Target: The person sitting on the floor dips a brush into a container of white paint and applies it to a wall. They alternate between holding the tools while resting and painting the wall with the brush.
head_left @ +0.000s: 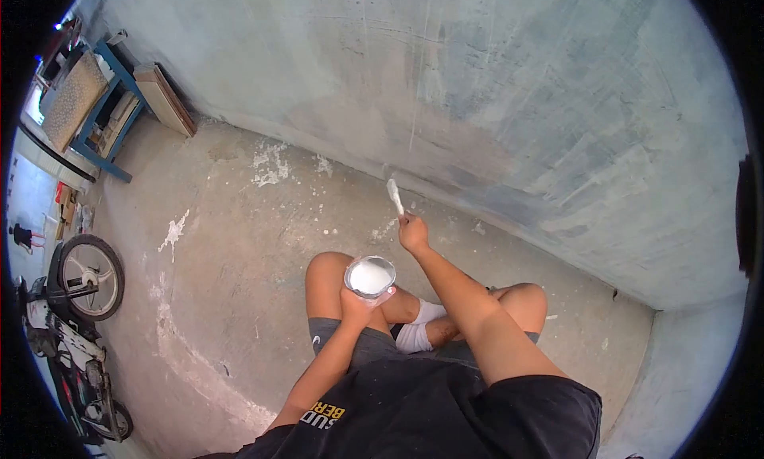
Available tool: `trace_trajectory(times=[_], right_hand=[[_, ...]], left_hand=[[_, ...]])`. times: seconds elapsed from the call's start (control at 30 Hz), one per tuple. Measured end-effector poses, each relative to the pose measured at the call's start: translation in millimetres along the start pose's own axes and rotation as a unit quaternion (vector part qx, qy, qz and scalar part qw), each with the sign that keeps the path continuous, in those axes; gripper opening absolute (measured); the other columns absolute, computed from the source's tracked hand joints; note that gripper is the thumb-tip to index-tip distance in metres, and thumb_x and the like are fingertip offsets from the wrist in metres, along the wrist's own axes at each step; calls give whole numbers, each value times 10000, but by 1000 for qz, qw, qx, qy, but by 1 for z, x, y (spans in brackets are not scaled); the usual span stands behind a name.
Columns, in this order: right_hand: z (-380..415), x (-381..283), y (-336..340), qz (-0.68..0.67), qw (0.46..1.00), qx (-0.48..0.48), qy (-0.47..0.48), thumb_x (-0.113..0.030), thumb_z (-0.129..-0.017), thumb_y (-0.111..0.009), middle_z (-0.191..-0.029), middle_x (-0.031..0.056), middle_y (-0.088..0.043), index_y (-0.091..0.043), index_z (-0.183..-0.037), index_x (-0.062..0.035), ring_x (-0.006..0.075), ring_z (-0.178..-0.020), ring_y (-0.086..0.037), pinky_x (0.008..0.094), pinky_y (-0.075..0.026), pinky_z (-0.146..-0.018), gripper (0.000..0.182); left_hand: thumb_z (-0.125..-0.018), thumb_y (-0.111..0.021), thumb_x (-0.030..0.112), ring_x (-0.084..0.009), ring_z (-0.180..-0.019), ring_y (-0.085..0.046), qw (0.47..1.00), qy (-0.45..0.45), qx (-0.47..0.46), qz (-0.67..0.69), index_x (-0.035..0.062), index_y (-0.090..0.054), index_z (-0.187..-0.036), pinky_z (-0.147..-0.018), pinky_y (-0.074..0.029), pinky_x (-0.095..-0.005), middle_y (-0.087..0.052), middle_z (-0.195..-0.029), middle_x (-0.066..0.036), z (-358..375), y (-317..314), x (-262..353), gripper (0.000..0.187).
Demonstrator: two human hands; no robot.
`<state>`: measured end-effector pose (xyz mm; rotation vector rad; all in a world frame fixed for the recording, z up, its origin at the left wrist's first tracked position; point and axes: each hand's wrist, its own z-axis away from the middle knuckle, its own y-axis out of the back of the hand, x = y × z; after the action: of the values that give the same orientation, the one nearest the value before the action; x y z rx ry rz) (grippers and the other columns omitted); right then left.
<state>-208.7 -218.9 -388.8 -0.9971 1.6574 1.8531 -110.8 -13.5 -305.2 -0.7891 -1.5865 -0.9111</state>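
Note:
My left hand (365, 303) is wrapped round a round tub (348, 279) of thick white paint or filler (370, 277), held up over my left knee. White smears mark the tub's rim and my fingers. In my right hand (413, 231), reaching forward, the closed fingers grip a slim white-coated tool (395, 195), whose flat, broader end points up and away from me. That end overlaps the foot of the grey-blue wall (477, 101) in this view. Whether it is a brush or a putty knife, I cannot tell.
I sit cross-legged on a concrete floor (231, 244) with dried white splashes (270, 163). A motorbike (79, 355) stands at left, below a blue wooden rack (119, 77). Boards (165, 101) lean on the wall. A corner (655, 312) closes the right side.

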Motion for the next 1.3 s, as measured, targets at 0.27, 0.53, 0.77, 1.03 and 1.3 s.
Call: trace_trajectory(times=[0.27,0.53,0.77,1.03,1.3], right_hand=[[39,51,31,-28,982,137,-125,-231,-995,-567,-846,275,-682,-694,-1029,9,476,-829,-663,511,-502,-715,274],[113,103,48,-41,931,230,-281,-221,-1009,-546,-856,291,-677,-677,-1035,53,472,-813,-658,507,-490,-722,305],[80,81,14,-87,946,222,-217,-202,-992,-572,-823,300,-648,-684,-1012,42,472,-774,-650,489,-493,-696,269],[34,20,-45,-86,992,40,-86,-223,-970,-598,-759,241,-659,-718,-979,-18,409,-710,-650,481,-499,-664,237],[-24,13,-49,-57,996,39,-56,-214,-951,-607,-828,262,-682,-723,-1057,-41,462,-809,-670,513,-522,-722,234]], left_hand=[[-630,-980,288,-237,-1068,-656,998,3,-56,-21,-52,-568,-1260,-960,-510,-367,-693,-1145,-143,-11,-3,-12,827],[-651,-965,288,-238,-1024,-672,998,19,-54,-9,-34,-591,-1229,-931,-521,-362,-708,-1096,-129,-10,-5,-4,761],[-661,-956,193,-223,-1038,-661,998,-3,-45,-51,1,-618,-1191,-963,-495,-371,-703,-1095,-95,-8,-5,-8,658],[-672,-950,196,-219,-1040,-659,999,29,-46,4,1,-630,-1172,-962,-496,-368,-706,-1093,-93,-9,-5,6,624],[-679,-946,186,-207,-1027,-656,998,33,-50,-12,9,-623,-1180,-941,-503,-366,-703,-1091,-89,-9,-4,-1,622]])
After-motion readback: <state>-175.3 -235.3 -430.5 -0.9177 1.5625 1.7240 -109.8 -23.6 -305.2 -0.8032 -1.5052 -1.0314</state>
